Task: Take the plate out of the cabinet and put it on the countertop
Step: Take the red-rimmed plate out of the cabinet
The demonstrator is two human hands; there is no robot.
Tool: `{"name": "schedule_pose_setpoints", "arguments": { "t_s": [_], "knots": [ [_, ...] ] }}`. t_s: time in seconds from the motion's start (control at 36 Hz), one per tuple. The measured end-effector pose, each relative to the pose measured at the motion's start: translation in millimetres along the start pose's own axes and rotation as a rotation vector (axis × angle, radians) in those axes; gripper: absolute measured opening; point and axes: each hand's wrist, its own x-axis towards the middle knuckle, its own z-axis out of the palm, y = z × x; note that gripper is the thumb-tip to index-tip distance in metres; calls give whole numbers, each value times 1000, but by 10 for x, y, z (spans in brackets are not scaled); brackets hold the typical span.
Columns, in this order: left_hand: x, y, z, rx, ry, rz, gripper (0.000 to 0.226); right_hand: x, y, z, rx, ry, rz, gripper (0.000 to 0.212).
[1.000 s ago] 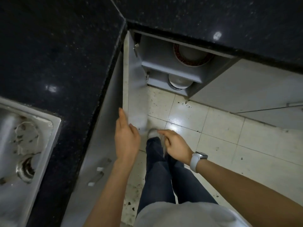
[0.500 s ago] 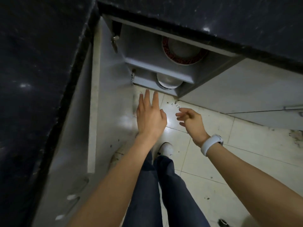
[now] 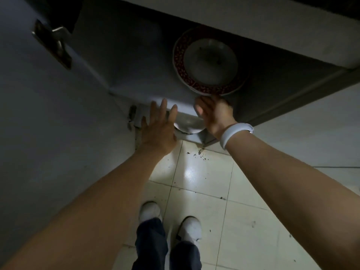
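Observation:
A plate (image 3: 209,64) with a dark red patterned rim and a pale centre lies on the upper shelf (image 3: 136,75) of the open grey cabinet. My right hand (image 3: 214,114), with a white watch band on the wrist, is at the shelf's front edge just below the plate's near rim, fingers apart and blurred, holding nothing. My left hand (image 3: 158,129) is flat with fingers spread, lower and to the left, in front of the lower shelf. A second pale dish (image 3: 188,125) on the lower shelf shows partly between my hands.
The open cabinet door (image 3: 48,123) fills the left side, with its metal hinge (image 3: 52,42) near the top. A closed grey cabinet front (image 3: 311,123) is on the right. Below are a pale tiled floor (image 3: 214,191) with dark crumbs and my white shoes (image 3: 190,228).
The view has dropped closer to the cabinet. Both hands have moved forward and up from the door; the right hand now sits just under the red-rimmed plate.

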Motion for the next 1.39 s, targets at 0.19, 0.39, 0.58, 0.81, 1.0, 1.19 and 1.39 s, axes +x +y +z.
{"name": "schedule_pose_setpoints", "arguments": {
  "t_s": [0.19,0.39,0.58,0.81,1.0,1.19,1.39],
  "knots": [
    [-74,-130,-41,-11,-37,41,80,0,-113,157,198,41,14,23],
    [-475,29,-181,-190,-77,-200,65,-216,-8,141,155,152,106,33],
    [-1228,259,-415,-527,48,-490,53,-1074,171,-149,77,101,249,29],
    [-2009,442,-1080,-744,48,-540,45,-2316,115,-616,95,147,394,36],
    [-2262,744,-1620,-637,-188,-404,47,-3197,-446,-924,-72,139,286,32],
    [-2262,1464,-2156,-812,-260,-193,44,-3903,-1170,-1396,-182,112,150,22],
    [-2085,2478,-2518,-744,-248,46,33,-4249,-1881,-1982,-184,98,51,18]
  ]
}}
